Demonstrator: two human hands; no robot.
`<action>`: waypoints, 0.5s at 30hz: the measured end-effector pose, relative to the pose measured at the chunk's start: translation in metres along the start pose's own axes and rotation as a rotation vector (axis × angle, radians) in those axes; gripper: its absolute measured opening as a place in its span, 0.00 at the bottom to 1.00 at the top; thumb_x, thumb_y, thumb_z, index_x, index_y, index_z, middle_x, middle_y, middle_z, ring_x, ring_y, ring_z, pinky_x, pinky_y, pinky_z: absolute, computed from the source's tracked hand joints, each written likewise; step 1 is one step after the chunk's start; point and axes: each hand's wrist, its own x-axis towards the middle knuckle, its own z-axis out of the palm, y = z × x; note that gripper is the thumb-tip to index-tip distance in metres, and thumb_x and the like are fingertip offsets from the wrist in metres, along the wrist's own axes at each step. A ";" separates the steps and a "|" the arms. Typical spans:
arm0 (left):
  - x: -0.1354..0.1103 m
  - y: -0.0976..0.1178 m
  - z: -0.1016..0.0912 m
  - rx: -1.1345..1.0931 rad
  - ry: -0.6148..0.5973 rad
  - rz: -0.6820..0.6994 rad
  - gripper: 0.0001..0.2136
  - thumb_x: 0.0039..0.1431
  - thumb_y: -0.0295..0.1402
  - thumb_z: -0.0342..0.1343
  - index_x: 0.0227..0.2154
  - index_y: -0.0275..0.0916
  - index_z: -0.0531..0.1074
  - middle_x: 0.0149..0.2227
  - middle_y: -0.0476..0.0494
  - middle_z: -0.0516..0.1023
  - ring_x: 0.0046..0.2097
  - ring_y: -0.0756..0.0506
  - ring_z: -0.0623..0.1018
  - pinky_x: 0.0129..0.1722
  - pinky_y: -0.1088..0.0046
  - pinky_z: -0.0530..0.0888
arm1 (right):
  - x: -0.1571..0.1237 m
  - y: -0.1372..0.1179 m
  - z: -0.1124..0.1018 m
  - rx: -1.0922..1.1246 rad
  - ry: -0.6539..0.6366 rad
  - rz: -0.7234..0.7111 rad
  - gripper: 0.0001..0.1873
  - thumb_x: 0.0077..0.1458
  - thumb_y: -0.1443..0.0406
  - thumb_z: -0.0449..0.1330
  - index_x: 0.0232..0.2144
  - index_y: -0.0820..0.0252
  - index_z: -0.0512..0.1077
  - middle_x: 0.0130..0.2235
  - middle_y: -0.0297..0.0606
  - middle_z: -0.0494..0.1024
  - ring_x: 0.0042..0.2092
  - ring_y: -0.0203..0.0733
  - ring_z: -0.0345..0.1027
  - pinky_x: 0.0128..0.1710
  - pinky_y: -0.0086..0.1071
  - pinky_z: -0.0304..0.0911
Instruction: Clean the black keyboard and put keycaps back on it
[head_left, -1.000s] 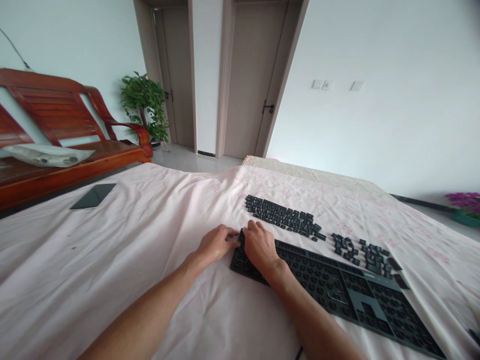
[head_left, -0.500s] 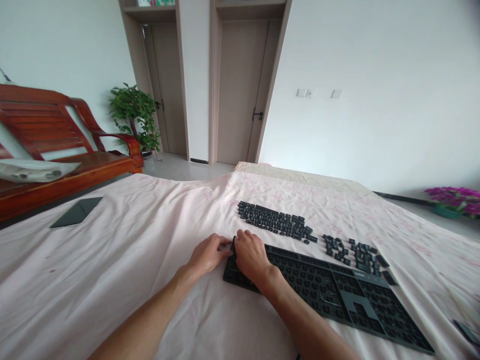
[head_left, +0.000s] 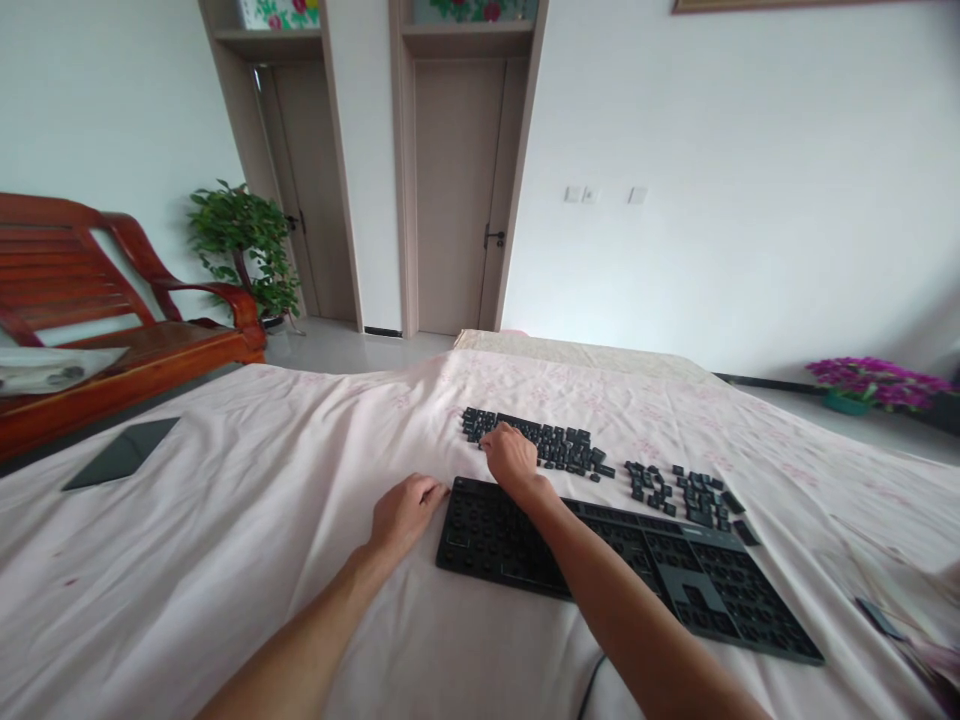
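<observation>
A black keyboard [head_left: 637, 575] with most of its keycaps off lies slanted on the pink cloth. My left hand [head_left: 405, 510] rests on the cloth beside its upper left corner, fingers curled closed; what they may hold is hidden. My right hand [head_left: 511, 455] reaches over the board to a spread of loose black keycaps [head_left: 566, 447], fingertips bent down at its left part. Those fingers look pinched together, but I cannot make out what is between them. A smaller group of keycaps [head_left: 697, 495] lies further right, behind the keyboard.
A dark flat tablet-like object [head_left: 124, 452] lies on the cloth [head_left: 300, 440] at the left. One thin cable [head_left: 591, 688] runs by my right forearm. Another dark object [head_left: 879, 618] sits at the right edge. Beyond are a wooden bench [head_left: 172, 345], a plant [head_left: 244, 245] and purple flowers [head_left: 874, 380].
My right hand has moved from the keyboard's upper left corner forward to the loose keycaps. My left hand has drawn slightly away from the corner. The view has tilted up and shifted right.
</observation>
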 end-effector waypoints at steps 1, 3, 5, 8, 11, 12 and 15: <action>0.000 0.000 0.000 0.005 0.002 -0.004 0.16 0.64 0.42 0.45 0.32 0.43 0.76 0.38 0.48 0.79 0.39 0.49 0.76 0.34 0.77 0.62 | 0.003 -0.002 0.002 -0.013 -0.003 -0.006 0.18 0.62 0.65 0.48 0.37 0.55 0.78 0.46 0.44 0.73 0.48 0.45 0.66 0.40 0.31 0.60; 0.001 -0.001 0.001 0.006 0.004 -0.005 0.16 0.64 0.42 0.45 0.32 0.43 0.76 0.37 0.48 0.78 0.39 0.49 0.76 0.34 0.77 0.62 | 0.008 -0.005 0.005 -0.030 -0.007 -0.024 0.17 0.62 0.66 0.48 0.38 0.57 0.78 0.46 0.45 0.72 0.49 0.45 0.65 0.40 0.32 0.60; 0.001 -0.002 0.001 -0.001 0.005 0.004 0.15 0.64 0.42 0.46 0.33 0.43 0.77 0.38 0.48 0.78 0.40 0.49 0.76 0.35 0.77 0.62 | 0.012 -0.007 0.007 -0.054 -0.010 -0.041 0.17 0.62 0.68 0.48 0.38 0.59 0.77 0.47 0.46 0.72 0.49 0.44 0.64 0.41 0.32 0.61; 0.002 -0.003 0.002 -0.007 0.005 0.002 0.15 0.63 0.41 0.46 0.34 0.44 0.77 0.39 0.48 0.79 0.41 0.48 0.76 0.35 0.76 0.63 | 0.016 -0.009 0.008 -0.081 -0.017 -0.054 0.16 0.61 0.70 0.48 0.38 0.61 0.77 0.47 0.48 0.71 0.49 0.44 0.63 0.41 0.33 0.62; 0.002 -0.002 0.002 -0.006 -0.001 -0.014 0.15 0.63 0.41 0.46 0.34 0.44 0.77 0.39 0.48 0.79 0.41 0.48 0.76 0.36 0.76 0.63 | 0.018 -0.013 0.008 -0.086 -0.017 -0.071 0.16 0.61 0.71 0.48 0.39 0.62 0.75 0.48 0.48 0.70 0.48 0.44 0.63 0.41 0.34 0.62; 0.002 -0.002 0.001 -0.005 -0.002 -0.016 0.15 0.63 0.41 0.46 0.34 0.44 0.78 0.39 0.48 0.79 0.41 0.48 0.76 0.36 0.76 0.63 | 0.017 -0.014 0.007 -0.083 -0.015 -0.078 0.16 0.60 0.72 0.48 0.40 0.62 0.75 0.48 0.48 0.70 0.49 0.44 0.63 0.41 0.34 0.62; 0.002 -0.001 0.001 0.002 -0.003 -0.013 0.15 0.63 0.41 0.47 0.34 0.44 0.78 0.39 0.48 0.79 0.41 0.48 0.76 0.37 0.76 0.63 | 0.014 -0.017 0.004 -0.060 -0.015 -0.095 0.16 0.60 0.73 0.47 0.41 0.63 0.74 0.49 0.49 0.70 0.50 0.43 0.63 0.44 0.33 0.61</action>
